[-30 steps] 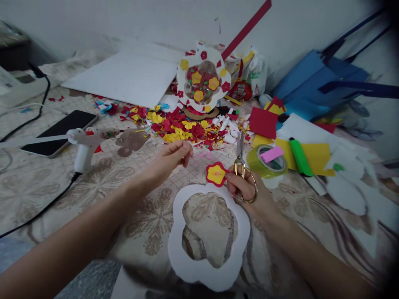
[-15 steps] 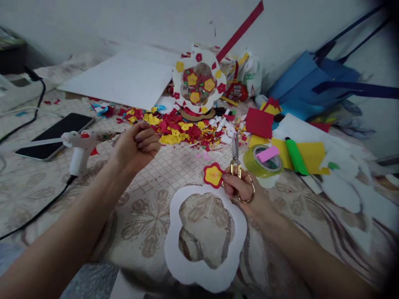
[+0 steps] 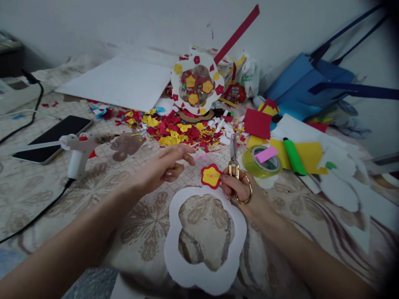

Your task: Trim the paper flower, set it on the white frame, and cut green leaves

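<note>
My right hand has a pair of gold-handled scissors in it, blades pointing away from me. Between its thumb and fingers it also pinches a paper flower, yellow on a red backing. To the left, my left hand holds nothing; some fingers stretch toward the flower and others are bent, a short gap away from it. Below both hands, a white flower-shaped paper ring lies flat, its open middle showing the tablecloth.
A white glue gun rests beside a phone at left. Coloured paper scraps spread before a decorated flower-shaped lantern. Yellow tape, a green marker and a blue bag are at right.
My left hand has moved right and toward me, closer to the flower, and its curled fingers have opened out. My right hand keeps the scissors and flower almost in place.
</note>
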The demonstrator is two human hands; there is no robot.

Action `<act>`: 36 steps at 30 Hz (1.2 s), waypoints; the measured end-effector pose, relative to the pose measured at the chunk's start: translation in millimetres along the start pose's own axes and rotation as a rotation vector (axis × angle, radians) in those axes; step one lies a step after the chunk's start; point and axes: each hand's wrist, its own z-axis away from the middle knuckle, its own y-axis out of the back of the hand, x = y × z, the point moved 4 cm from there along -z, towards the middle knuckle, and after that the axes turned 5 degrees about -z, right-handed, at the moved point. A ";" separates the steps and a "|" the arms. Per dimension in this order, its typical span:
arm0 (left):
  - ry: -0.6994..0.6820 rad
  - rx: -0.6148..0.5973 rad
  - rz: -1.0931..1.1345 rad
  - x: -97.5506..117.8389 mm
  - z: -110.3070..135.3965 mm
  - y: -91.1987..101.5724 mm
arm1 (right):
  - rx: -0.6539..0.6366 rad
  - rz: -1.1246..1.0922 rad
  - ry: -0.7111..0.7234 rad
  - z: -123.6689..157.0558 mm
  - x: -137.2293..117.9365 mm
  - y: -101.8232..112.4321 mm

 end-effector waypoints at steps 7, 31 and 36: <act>0.047 -0.240 -0.432 -18.3 -0.3 -15.2 | 0.004 0.038 -0.022 2.1 -1.6 -2.0; 0.089 -0.042 -0.388 -20.6 0.6 -18.7 | -0.040 0.016 0.020 3.5 3.0 -8.0; 0.006 0.011 -0.486 -22.4 -1.0 -17.5 | -0.067 0.008 0.039 2.3 4.0 -9.8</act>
